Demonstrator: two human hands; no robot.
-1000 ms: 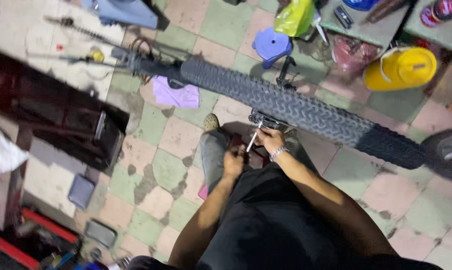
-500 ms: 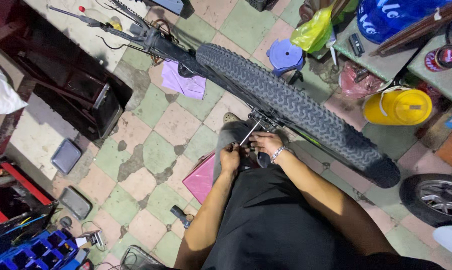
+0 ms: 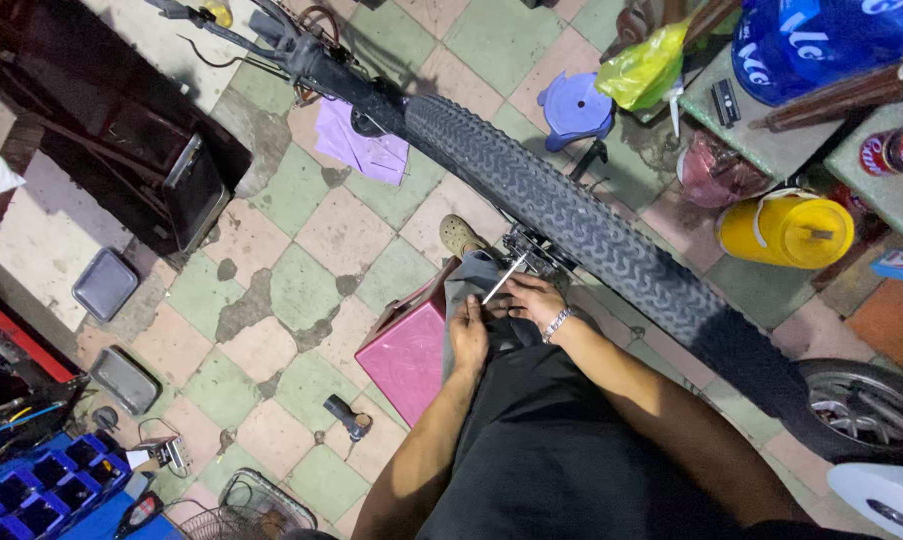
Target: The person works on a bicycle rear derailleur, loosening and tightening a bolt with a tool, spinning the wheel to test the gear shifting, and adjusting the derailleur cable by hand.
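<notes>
Metal rod (image 3: 502, 278) is angling up-right toward the bicycle tire (image 3: 571, 225); right hand (image 3: 533, 300) is pinching it, left hand (image 3: 468, 340) is bracing just below.

blue printed sack (image 3: 831, 45) | top right || yellow plastic bag (image 3: 646, 70) | beside it

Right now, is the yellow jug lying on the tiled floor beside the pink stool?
No: the yellow jug sits far on the other side of the bicycle tyre from the pink stool.
</notes>
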